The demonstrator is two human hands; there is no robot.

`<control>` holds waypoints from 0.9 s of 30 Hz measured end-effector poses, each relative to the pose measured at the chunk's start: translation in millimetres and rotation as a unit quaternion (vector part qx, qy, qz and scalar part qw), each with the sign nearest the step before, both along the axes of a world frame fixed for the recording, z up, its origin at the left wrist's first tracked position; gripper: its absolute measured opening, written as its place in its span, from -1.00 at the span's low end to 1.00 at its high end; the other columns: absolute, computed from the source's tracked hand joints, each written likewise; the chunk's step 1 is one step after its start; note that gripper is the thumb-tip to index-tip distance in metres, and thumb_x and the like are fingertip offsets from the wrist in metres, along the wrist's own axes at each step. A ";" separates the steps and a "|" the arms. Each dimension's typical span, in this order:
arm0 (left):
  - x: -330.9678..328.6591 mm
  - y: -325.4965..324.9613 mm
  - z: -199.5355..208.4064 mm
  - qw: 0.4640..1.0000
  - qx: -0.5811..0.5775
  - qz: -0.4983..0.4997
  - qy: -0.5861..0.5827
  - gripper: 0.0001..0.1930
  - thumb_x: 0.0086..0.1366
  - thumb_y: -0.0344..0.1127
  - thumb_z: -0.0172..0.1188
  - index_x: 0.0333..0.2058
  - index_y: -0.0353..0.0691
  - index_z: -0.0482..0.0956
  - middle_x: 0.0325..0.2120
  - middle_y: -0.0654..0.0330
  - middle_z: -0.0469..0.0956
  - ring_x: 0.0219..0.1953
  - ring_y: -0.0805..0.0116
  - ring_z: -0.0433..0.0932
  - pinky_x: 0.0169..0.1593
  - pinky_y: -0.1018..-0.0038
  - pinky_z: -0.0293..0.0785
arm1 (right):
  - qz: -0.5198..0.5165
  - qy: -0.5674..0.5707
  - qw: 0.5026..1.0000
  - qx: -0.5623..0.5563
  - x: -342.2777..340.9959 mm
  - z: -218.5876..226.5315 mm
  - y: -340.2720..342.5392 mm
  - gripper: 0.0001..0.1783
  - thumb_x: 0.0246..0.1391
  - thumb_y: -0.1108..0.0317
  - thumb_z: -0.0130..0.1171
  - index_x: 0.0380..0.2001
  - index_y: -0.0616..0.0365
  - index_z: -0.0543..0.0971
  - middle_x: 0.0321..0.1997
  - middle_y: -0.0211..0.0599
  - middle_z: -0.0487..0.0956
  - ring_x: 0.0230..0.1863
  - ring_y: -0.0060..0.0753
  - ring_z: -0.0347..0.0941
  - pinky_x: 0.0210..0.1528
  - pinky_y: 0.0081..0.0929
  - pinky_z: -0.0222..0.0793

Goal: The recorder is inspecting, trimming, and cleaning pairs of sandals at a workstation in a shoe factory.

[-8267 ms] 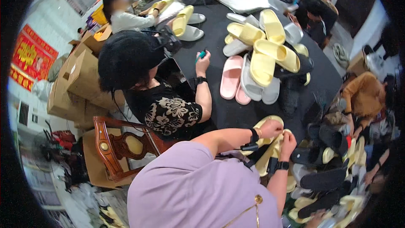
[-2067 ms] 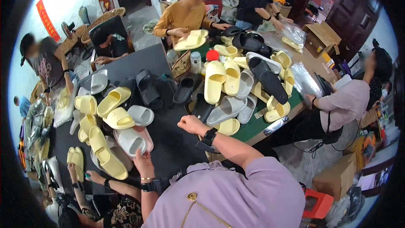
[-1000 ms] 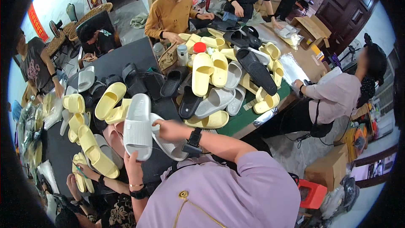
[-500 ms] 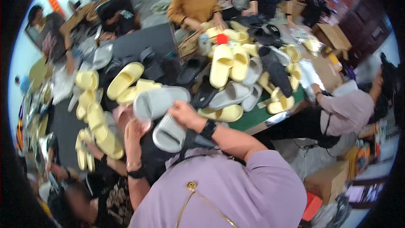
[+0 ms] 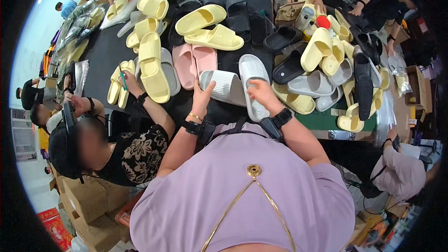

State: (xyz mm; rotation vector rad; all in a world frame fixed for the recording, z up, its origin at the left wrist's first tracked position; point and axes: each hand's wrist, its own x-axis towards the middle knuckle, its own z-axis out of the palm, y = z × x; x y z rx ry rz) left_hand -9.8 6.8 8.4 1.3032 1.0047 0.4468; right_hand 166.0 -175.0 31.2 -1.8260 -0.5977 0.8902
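Two light grey slippers are in front of my chest at the table's near edge. My left hand (image 5: 202,96) grips one end of the left grey slipper (image 5: 225,87), which lies sideways with its ribbed strap up. Its thumb rests on top of the strap. My right hand (image 5: 262,94) is closed on the right grey slipper (image 5: 254,69), which points away from me and touches the other one. A pair of pink slippers (image 5: 185,67) lies just beyond my left hand. Behind them are yellow slippers (image 5: 214,37).
Mixed yellow, grey and black slippers pile up to the right, around a black slipper (image 5: 285,67). At left, a co-worker's hand (image 5: 132,83) holds a small green tool beside a yellow pair (image 5: 116,86). Other people stand around the dark table (image 5: 105,58). Cardboard boxes (image 5: 93,200) stand lower left.
My view has turned and steadied. My left hand has gone from beside the pink slippers to one grey slipper. The two grey slippers now lie side by side, one in each hand.
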 end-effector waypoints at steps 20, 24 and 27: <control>49.8 17.8 16.2 0.823 0.494 -0.258 0.115 -0.24 -0.09 -0.46 0.20 0.19 -0.34 0.22 0.09 -0.16 0.32 0.15 -0.15 0.27 0.20 0.14 0.25 | -0.147 -0.310 0.928 -0.147 46.5 -37.4 -42.2 -0.70 0.09 0.30 0.05 -0.13 0.22 0.47 -0.16 0.12 0.56 -0.09 0.17 0.46 -0.04 -0.08 0.37; 52.0 20.4 17.7 0.790 0.526 -0.299 0.101 -0.43 -0.09 -0.53 0.12 0.02 -0.29 0.43 -0.02 -0.07 0.45 0.07 -0.06 0.39 0.14 0.19 0.32 | -0.024 -0.259 0.929 -0.262 39.2 -41.0 -46.7 -0.67 0.03 0.29 0.06 -0.16 0.29 0.47 -0.20 0.18 0.57 -0.14 0.19 0.50 -0.06 -0.04 0.40; 48.0 6.5 17.7 0.774 0.527 -0.334 0.107 -0.51 -0.09 -0.52 0.13 -0.06 -0.28 0.50 -0.02 -0.06 0.46 0.05 -0.05 0.41 0.13 0.19 0.34 | 0.061 -0.264 0.922 -0.278 24.2 -28.6 -42.5 -0.66 -0.02 0.31 0.06 -0.21 0.34 0.49 -0.22 0.23 0.57 -0.16 0.21 0.52 -0.09 -0.02 0.42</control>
